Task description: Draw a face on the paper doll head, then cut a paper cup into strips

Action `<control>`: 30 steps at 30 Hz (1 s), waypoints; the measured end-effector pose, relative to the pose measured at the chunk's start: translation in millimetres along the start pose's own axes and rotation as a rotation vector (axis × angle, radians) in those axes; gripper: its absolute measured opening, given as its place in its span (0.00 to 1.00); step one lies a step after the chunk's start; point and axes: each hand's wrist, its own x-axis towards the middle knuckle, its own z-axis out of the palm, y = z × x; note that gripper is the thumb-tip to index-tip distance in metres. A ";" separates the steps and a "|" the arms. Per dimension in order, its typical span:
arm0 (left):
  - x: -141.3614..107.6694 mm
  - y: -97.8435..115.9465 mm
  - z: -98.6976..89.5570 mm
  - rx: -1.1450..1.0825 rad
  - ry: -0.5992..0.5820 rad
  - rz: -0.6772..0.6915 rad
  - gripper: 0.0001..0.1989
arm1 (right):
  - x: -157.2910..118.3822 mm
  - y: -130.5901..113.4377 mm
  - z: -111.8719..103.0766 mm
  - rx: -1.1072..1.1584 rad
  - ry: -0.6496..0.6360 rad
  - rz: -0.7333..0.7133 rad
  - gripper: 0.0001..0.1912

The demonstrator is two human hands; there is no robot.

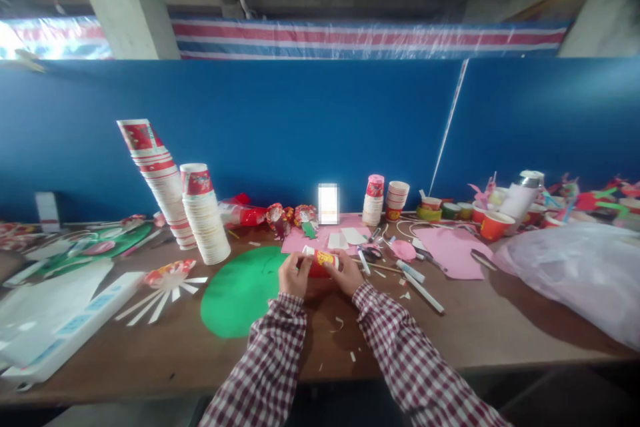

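Note:
A red paper cup [321, 260] with yellow print and a white rim is held sideways between my two hands above the brown table. My left hand [294, 273] grips its left end, with the thumb against the white rim. On the right end, my right hand [346, 272] closes round the cup with the thumb along its side. Left of my hands lies a green round sheet [243, 293]. Behind the cup is a pink sheet [295, 240] with white paper pieces on it. Small paper scraps lie on the table below my hands.
Two tall cup stacks [207, 233] stand at the left, near a cut cup with spread strips [167, 283]. Shorter cup stacks [373, 203], scissors [371, 253], a glue tube [411, 271] and another pink sheet [450, 252] are to the right. A plastic bag [575, 273] covers the far right.

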 end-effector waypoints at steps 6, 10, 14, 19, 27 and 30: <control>-0.6 -0.1 0.9 0.029 0.023 -0.037 0.16 | 0.2 -6.6 0.0 -0.020 0.035 0.009 0.20; -1.3 -4.2 3.9 0.037 0.046 -0.089 0.16 | -0.2 -10.2 0.2 -0.029 0.065 -0.007 0.21; 1.1 -12.6 3.3 0.030 0.117 -0.182 0.18 | -1.4 -11.8 -2.5 -0.025 0.084 -0.021 0.22; 4.3 -14.8 -2.2 0.015 0.150 -0.223 0.19 | -1.6 -10.4 -6.1 -0.023 0.103 -0.022 0.23; 0.5 1.7 0.1 0.040 0.079 -0.073 0.13 | -1.6 -4.6 -1.8 -0.050 0.083 -0.057 0.23; 1.0 2.9 -1.1 0.046 0.086 -0.056 0.13 | -1.0 -2.7 -1.5 -0.051 0.077 -0.064 0.23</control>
